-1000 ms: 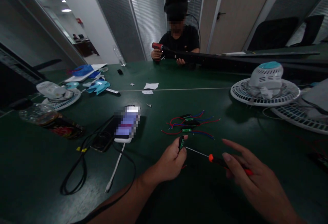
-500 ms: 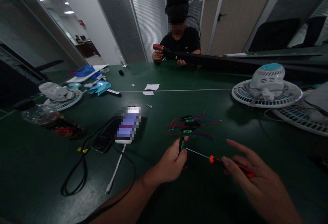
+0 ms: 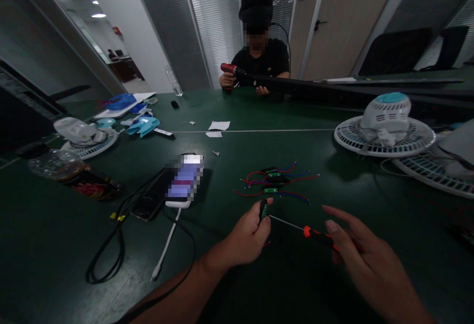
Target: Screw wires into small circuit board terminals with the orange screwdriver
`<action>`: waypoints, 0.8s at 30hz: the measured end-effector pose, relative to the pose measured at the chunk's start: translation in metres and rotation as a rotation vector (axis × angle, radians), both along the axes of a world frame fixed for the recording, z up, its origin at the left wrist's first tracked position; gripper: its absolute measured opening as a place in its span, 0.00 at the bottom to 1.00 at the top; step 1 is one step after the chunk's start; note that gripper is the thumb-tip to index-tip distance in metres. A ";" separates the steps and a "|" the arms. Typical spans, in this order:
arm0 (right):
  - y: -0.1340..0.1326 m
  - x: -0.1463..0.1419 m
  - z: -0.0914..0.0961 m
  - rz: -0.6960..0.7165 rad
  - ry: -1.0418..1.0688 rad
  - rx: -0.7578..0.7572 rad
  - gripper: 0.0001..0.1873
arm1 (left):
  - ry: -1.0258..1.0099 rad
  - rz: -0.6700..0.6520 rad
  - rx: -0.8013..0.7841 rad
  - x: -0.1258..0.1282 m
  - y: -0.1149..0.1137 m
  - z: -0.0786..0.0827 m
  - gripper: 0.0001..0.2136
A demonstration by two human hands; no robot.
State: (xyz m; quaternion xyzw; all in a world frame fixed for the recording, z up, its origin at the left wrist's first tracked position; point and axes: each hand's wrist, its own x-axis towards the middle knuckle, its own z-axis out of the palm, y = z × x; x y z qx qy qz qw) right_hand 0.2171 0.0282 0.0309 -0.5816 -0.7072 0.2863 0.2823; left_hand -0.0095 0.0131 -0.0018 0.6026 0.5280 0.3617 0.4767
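Observation:
My left hand (image 3: 246, 237) pinches a small green circuit board (image 3: 262, 210) upright just above the dark green table (image 3: 281, 284). My right hand (image 3: 365, 262) grips the red-and-black handle of a thin screwdriver (image 3: 313, 234). Its metal tip touches the board, and my index finger is stretched out above the handle. Beyond my hands lies a heap of small green boards with red and blue wires (image 3: 276, 181).
A phone (image 3: 184, 181) with a white cable and black cords lies to the left, near a bottle (image 3: 70, 173) on its side. White fan parts (image 3: 385, 126) sit at the right, more (image 3: 83, 136) at the left. A person (image 3: 259, 52) opposite holds a red power tool.
My right hand has shifted slightly on the screwdriver handle; the tip stays at the board. My left hand has barely moved.

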 end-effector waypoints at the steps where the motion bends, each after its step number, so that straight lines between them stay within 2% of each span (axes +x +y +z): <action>1: 0.001 0.000 0.000 0.003 0.007 0.023 0.27 | -0.002 -0.004 -0.001 0.000 0.000 0.000 0.22; 4: 0.001 -0.001 -0.001 0.001 0.026 0.062 0.25 | -0.015 -0.016 -0.008 0.000 0.000 -0.001 0.22; 11: 0.001 0.000 -0.003 -0.035 0.048 0.046 0.26 | -0.013 0.003 -0.007 0.000 0.000 -0.004 0.23; 24: -0.001 0.003 -0.007 -0.071 0.076 0.064 0.24 | -0.013 -0.010 -0.032 0.000 0.000 0.004 0.22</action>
